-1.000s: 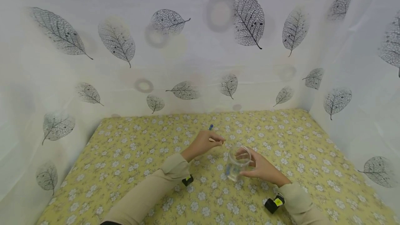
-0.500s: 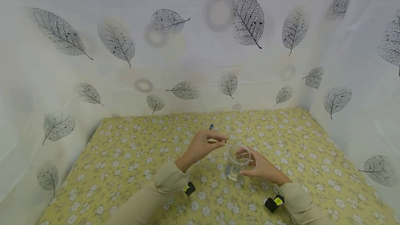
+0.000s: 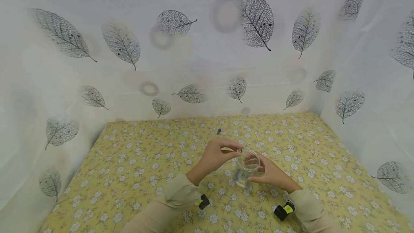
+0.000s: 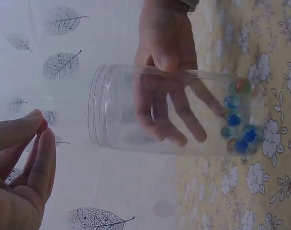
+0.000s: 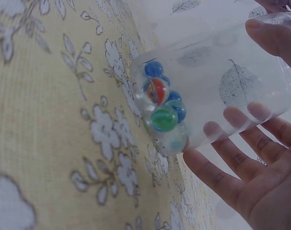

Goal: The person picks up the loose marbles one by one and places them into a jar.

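Note:
My left hand (image 3: 217,155) pinches a small red marble (image 4: 42,126) between thumb and fingertips, right beside the rim of a clear plastic jar (image 3: 247,168). Thumb on one side and fingers on the other, my right hand (image 3: 273,173) holds the jar. The jar is lidless, with its mouth facing up and its base at the cloth. Several marbles lie at the jar's bottom, among them a blue marble (image 4: 233,120), a green marble (image 5: 163,118) and a red-and-white marble (image 5: 156,91).
One blue marble (image 3: 219,131) lies on the yellow floral tablecloth (image 3: 145,161), beyond my left hand. White sheets with leaf prints (image 3: 207,60) rise at the back and both sides. Each wrist wears a black camera; the right camera (image 3: 284,210) hangs under the cuff.
My left hand has moved right with the marble, from clear of the jar up to its rim. The right hand and the jar have stayed in place.

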A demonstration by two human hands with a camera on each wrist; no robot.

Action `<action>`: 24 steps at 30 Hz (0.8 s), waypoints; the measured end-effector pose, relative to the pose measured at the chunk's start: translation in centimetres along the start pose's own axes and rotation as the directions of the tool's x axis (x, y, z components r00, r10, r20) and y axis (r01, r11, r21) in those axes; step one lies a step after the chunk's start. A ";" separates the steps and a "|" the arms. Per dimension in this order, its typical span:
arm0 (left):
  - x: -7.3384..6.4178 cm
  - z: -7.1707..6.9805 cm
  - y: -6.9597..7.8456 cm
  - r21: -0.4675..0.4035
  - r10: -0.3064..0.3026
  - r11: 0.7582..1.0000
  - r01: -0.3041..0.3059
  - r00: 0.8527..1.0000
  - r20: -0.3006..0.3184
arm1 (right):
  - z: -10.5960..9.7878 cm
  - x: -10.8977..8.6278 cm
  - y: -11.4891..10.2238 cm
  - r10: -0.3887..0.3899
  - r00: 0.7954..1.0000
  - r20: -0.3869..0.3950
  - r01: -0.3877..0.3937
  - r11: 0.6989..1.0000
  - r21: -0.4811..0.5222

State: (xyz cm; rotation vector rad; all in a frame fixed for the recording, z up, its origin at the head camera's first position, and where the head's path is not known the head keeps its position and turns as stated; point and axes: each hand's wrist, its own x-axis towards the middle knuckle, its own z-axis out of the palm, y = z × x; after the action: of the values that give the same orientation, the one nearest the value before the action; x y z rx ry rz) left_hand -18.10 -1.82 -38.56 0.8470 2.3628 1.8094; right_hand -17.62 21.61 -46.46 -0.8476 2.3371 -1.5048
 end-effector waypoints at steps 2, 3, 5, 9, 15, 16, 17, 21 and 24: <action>0.0 0.3 -0.1 -0.003 0.002 1.000 -0.002 1.000 -0.001 | 0.0 0.0 0.1 0.000 1.000 0.001 0.000 1.000 0.002; 0.0 0.4 -0.2 -0.005 0.005 1.000 -0.005 1.000 -0.001 | 0.0 0.0 0.1 -0.002 1.000 0.000 0.002 1.000 0.002; 0.1 0.6 -0.4 0.000 0.008 1.000 -0.008 1.000 0.001 | 0.0 -0.1 0.1 0.001 1.000 -0.001 -0.001 1.000 0.008; 0.2 1.0 -0.7 0.009 0.011 1.000 -0.011 1.000 -0.001 | 0.0 -0.1 0.1 0.001 1.000 -0.005 -0.001 1.000 0.006; 0.3 1.3 -1.0 0.005 0.010 1.000 -0.010 1.000 0.015 | 0.0 -0.1 0.1 -0.006 1.000 -0.004 0.006 1.000 -0.009; 0.3 1.4 -1.1 0.003 0.010 1.000 -0.010 1.000 0.018 | 0.0 -0.1 0.0 -0.008 1.000 -0.002 0.008 1.000 -0.010; 0.3 1.4 -1.1 0.005 0.007 1.000 -0.008 1.000 0.021 | 0.0 -0.1 0.0 -0.008 1.000 -0.001 0.008 1.000 -0.007; 0.3 1.4 -1.2 0.005 -0.005 1.000 0.005 1.000 0.028 | 0.0 -0.1 0.0 -0.007 1.000 -0.003 0.007 1.000 -0.007; 0.2 1.4 -1.2 0.005 -0.012 1.000 0.012 1.000 0.029 | 0.0 -0.1 0.0 -0.007 1.000 -0.007 0.007 1.000 -0.010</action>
State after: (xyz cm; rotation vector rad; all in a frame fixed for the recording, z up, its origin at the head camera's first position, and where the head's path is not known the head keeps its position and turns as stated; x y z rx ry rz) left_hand -18.26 -0.68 -39.98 0.8518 2.3504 1.7759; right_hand -17.57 21.69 -46.44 -0.8556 2.3506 -1.5029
